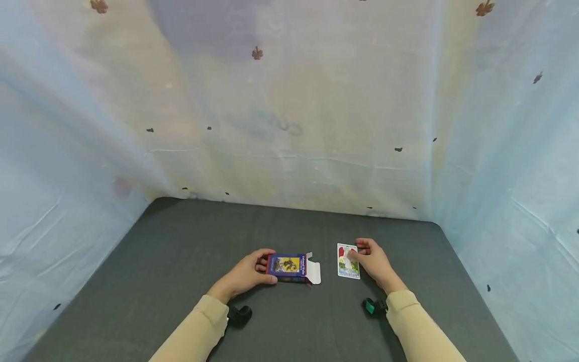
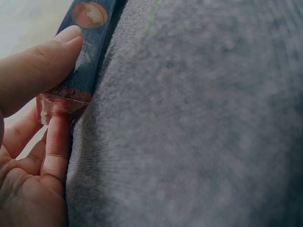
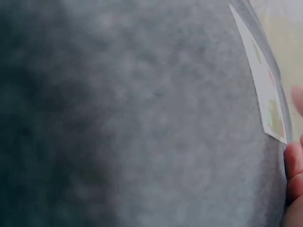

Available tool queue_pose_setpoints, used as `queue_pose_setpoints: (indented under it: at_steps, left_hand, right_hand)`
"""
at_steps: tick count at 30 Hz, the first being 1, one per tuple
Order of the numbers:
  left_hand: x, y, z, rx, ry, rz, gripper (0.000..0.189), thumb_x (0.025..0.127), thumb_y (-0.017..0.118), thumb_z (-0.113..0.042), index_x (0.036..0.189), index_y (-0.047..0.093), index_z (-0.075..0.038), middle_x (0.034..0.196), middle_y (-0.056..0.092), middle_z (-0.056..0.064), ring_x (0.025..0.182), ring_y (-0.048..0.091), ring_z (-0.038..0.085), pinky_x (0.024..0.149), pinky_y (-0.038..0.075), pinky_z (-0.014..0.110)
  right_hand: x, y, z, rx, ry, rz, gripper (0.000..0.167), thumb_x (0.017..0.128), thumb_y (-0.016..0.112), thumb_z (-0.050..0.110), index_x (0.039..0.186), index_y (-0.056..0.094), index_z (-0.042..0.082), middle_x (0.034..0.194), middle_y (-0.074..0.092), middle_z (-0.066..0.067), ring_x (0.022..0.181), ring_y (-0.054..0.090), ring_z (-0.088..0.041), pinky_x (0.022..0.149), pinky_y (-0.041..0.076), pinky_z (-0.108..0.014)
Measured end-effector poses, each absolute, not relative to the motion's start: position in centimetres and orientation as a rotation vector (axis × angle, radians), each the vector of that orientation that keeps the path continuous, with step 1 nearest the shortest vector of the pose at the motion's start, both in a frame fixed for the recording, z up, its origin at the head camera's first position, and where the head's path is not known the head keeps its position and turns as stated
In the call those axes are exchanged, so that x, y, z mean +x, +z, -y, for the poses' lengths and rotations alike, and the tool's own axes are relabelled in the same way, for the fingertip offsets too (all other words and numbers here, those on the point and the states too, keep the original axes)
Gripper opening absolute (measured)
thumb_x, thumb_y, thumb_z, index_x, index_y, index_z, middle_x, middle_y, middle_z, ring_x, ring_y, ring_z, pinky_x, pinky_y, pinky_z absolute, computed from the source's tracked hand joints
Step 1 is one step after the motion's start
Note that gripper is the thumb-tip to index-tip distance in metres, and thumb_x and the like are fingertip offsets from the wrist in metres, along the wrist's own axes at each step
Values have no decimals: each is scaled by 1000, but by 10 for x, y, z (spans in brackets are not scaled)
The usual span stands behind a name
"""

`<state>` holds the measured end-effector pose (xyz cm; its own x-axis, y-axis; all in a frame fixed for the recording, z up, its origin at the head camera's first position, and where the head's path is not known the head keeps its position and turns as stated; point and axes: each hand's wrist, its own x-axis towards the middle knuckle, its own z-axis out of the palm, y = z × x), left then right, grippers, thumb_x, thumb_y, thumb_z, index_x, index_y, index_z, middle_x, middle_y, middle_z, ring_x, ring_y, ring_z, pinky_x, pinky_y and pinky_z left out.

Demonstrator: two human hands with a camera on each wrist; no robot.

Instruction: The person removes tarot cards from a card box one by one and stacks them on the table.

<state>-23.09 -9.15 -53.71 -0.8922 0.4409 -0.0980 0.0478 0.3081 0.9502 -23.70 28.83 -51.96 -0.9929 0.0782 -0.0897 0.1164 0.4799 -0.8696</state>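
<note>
A blue-and-red tarot card box (image 1: 286, 265) lies near the middle of the dark table, its white end flap (image 1: 313, 272) standing open toward the right. My left hand (image 1: 246, 272) grips its left end. In the left wrist view the thumb (image 2: 61, 52) presses the box's blue side, and the fingers reach round the red end. To the right of the box is a white-bordered tarot card (image 1: 347, 270) with a red, yellow and green picture. My right hand (image 1: 376, 262) pinches it at its right edge, thumb on top. Fingertips (image 3: 294, 158) show beside its corner in the right wrist view.
The dark grey tabletop (image 1: 181, 281) has a rounded far edge. A pale patterned curtain (image 1: 289, 100) hangs behind it and along both sides. Black wrist devices (image 1: 239, 315) hang below both sleeves, close over the table.
</note>
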Motion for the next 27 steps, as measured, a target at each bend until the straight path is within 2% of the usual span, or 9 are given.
queue_pose_setpoints:
  at_steps: [7, 15, 23, 27]
  left_hand:
    - [-229, -538, 91, 431, 1604, -2236, 76, 75, 85, -26, 140, 46, -18, 118, 49, 8, 98, 54, 22, 83, 45, 37]
    - [-231, -537, 92, 401, 1575, -2268, 75, 74, 85, -27, 138, 48, -20, 117, 50, 7, 98, 53, 21, 83, 45, 38]
    - [-229, -535, 93, 401, 1590, -2259, 74, 74, 85, -25, 137, 47, -18, 115, 49, 8, 97, 52, 22, 82, 44, 38]
    - [-229, -533, 93, 423, 1595, -2253, 74, 75, 85, -25, 137, 47, -17, 115, 49, 8, 96, 52, 22, 82, 44, 38]
  right_hand:
    - [-221, -506, -274, 154, -1657, -2670, 62, 92, 67, 38, 138, 45, 4, 130, 50, -15, 113, 47, -27, 91, 41, -42]
    - [-202, -500, -234, 42, -1761, -2617, 59, 89, 69, 43, 133, 52, 8, 118, 58, -9, 104, 55, -22, 83, 46, -34]
    - [-194, -500, -200, -27, -1822, -2532, 49, 91, 69, 33, 128, 55, 4, 109, 62, -7, 96, 59, -20, 79, 47, -32]
    - [-187, -488, -186, -47, -1848, -2464, 42, 93, 67, 19, 127, 54, -2, 105, 62, -11, 93, 59, -23, 81, 48, -42]
